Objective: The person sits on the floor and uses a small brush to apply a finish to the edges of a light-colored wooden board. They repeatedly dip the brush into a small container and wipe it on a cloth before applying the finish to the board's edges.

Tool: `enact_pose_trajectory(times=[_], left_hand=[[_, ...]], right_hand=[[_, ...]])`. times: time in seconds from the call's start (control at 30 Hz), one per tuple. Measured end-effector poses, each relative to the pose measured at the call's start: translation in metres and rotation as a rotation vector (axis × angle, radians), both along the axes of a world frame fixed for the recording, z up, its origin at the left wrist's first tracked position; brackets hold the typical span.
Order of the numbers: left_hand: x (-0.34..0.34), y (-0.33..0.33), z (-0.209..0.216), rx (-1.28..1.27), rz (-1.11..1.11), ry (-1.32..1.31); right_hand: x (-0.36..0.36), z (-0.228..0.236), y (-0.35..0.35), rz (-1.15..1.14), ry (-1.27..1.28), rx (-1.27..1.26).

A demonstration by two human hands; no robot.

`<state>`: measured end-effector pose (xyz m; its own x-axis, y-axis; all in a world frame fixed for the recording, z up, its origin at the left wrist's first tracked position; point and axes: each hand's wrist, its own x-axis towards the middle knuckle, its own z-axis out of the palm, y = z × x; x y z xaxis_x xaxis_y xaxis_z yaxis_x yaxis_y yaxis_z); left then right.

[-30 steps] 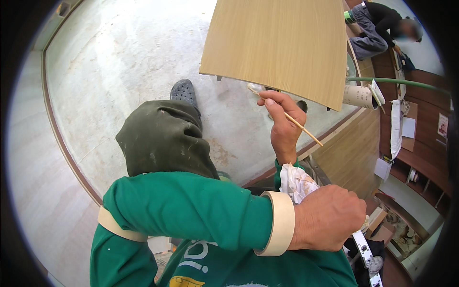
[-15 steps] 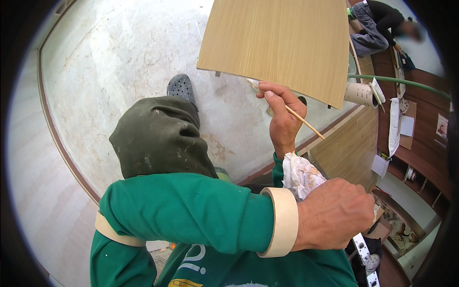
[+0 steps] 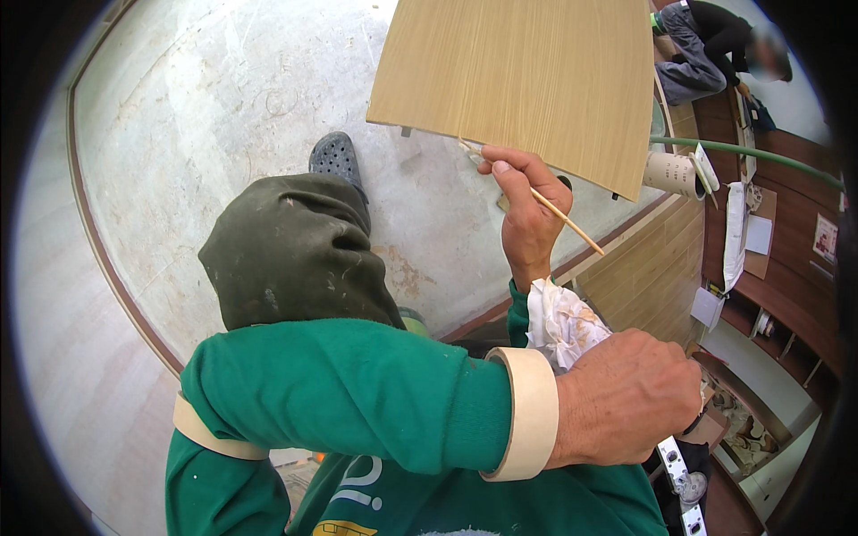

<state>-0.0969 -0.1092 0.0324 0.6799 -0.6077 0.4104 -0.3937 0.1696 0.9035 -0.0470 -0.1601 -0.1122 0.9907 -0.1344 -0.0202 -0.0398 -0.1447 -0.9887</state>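
My right hand [image 3: 529, 210] pinches a thin light wooden stick [image 3: 569, 222], with the tip near the front edge of a wood-grain panel [image 3: 518, 76]. Small whitish bits show near that tip; I cannot make them out. My left hand [image 3: 630, 397] reaches across my body, closed, its fingertips hidden underneath. Crumpled white cloth or paper [image 3: 565, 320] with tan smears bulges from its far side, in front of my right wrist. One cream tape roll [image 3: 525, 413] sits around my left wrist and another [image 3: 214, 431] around my upper arm.
A scuffed pale floor [image 3: 197, 179] lies to the left, my grey clog [image 3: 336, 161] on it. At the far right, another person [image 3: 702, 49] bends down. A tube-like container [image 3: 672, 173], a green hose [image 3: 751, 153] and dark red shelving [image 3: 786, 214] stand on the right.
The stick's tip has shifted slightly up and left, to the panel's edge. My right hand has moved a little with it; my left hand stays closed in place.
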Motion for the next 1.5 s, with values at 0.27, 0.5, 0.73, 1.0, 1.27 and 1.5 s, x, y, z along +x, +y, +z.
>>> enact_pose_trajectory(times=[0.27,0.5,0.73,1.0,1.27,1.5], left_hand=[[-0.0002,-0.0019,-0.0002,-0.039,0.023,0.019],[0.001,-0.001,0.0004,-0.041,0.016,0.017],[0.0009,-0.0011,0.0003,-0.03,0.008,0.012],[0.0007,-0.0004,0.0018,-0.033,0.013,0.014],[0.0009,0.0001,0.0011,-0.041,0.018,0.018],[0.0007,-0.0005,0.0014,-0.037,0.017,0.015]], right_hand=[[0.0011,0.0009,0.0,0.008,0.006,-0.043],[0.0007,0.0014,-0.0016,0.015,0.025,-0.038],[0.0019,0.0038,-0.0001,-0.002,0.029,-0.054],[0.0013,0.0011,-0.002,0.008,0.043,-0.001],[0.0026,0.0049,0.0001,-0.025,0.02,-0.02],[0.0035,0.0006,0.001,-0.028,0.001,-0.034]])
